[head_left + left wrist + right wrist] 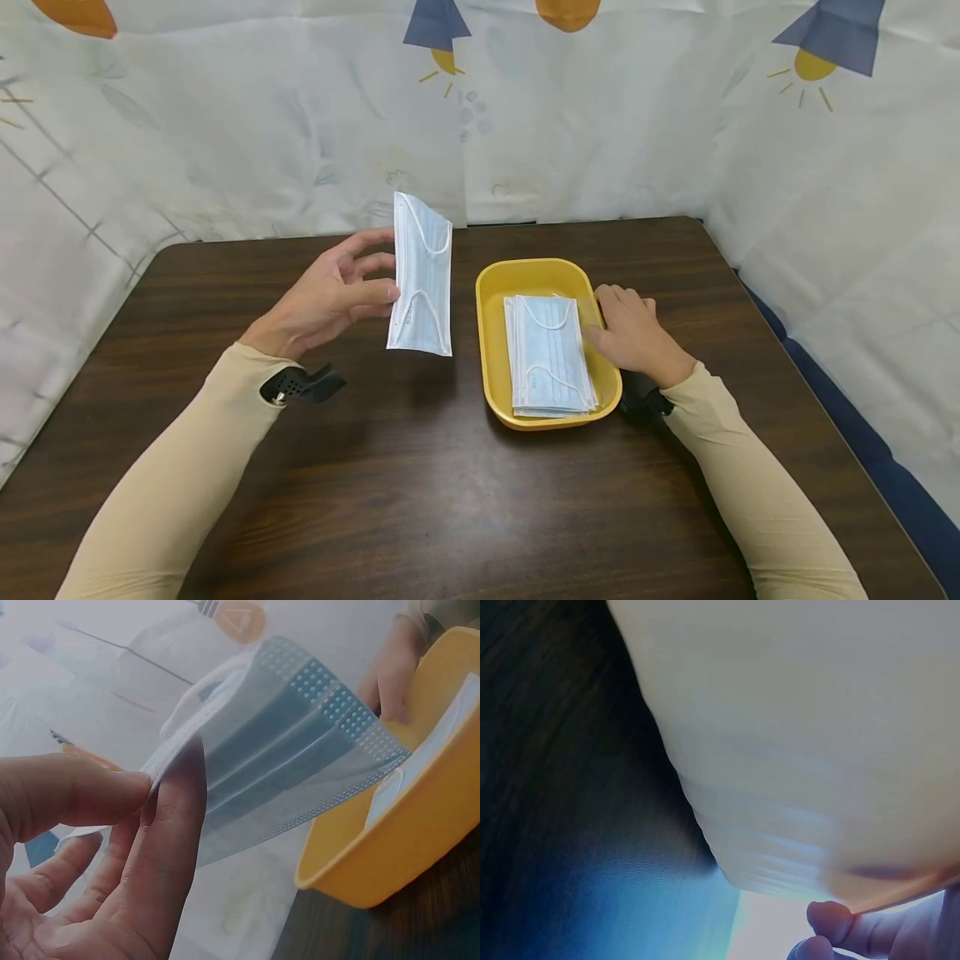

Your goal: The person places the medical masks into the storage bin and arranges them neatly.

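My left hand point(330, 287) pinches a light blue pleated face mask point(422, 275) by its left edge, upright above the table. The left wrist view shows the thumb and fingers on that edge of the mask point(277, 750). White ear loops hang across its face. To the right stands a yellow plastic tub point(491, 375) holding a stack of similar masks point(551, 354). My right hand point(637, 333) grips the tub's right rim, thumb on the inner side and fingers outside. In the right wrist view the tub's wall point(795, 750) fills most of the picture, with fingertips point(829, 919) near the rim.
Both hands work over a dark wood-grain table point(450, 517). A white patterned cloth point(300, 125) hangs behind it and at both sides. Dark blue fabric point(847, 417) shows beyond the table's right edge. Each wrist wears a black strap point(300, 385).
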Tool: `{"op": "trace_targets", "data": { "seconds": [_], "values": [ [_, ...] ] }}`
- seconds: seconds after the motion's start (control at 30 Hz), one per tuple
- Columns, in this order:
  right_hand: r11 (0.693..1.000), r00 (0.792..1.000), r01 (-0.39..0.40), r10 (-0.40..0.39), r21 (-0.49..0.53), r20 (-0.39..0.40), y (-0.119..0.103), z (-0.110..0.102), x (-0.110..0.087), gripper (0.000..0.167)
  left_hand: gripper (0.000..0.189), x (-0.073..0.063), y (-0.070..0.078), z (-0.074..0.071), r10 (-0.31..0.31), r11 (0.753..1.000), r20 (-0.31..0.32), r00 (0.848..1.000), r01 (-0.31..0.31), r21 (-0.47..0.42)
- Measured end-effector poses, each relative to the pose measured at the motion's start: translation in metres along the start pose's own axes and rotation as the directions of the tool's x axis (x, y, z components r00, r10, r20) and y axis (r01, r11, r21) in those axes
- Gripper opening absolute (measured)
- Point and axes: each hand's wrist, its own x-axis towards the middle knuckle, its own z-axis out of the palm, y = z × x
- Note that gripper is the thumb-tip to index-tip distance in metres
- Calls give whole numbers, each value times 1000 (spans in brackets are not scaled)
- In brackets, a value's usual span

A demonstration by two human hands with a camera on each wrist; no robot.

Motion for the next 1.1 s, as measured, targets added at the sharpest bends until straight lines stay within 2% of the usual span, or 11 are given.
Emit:
{"op": "trace_targets", "data": {
  "seconds": [0.47, 0.83, 1.1],
  "values": [
    [1000, 1000, 10, -10, 25, 16, -6, 0, 3, 31, 71, 19, 1, 29, 5, 998, 49, 999, -2, -56],
    [1000, 1000, 10, -11, 21, 17, -7, 1, 4, 32, 70, 40, -19, 56, -46, 997, 74, 996, 50, -59],
    [1000, 1000, 9, -9, 16, 17, -8, 0, 5, 26, 72, 54, -36, 75, -114, 992, 94, 989, 118, -36]
  ]
}}
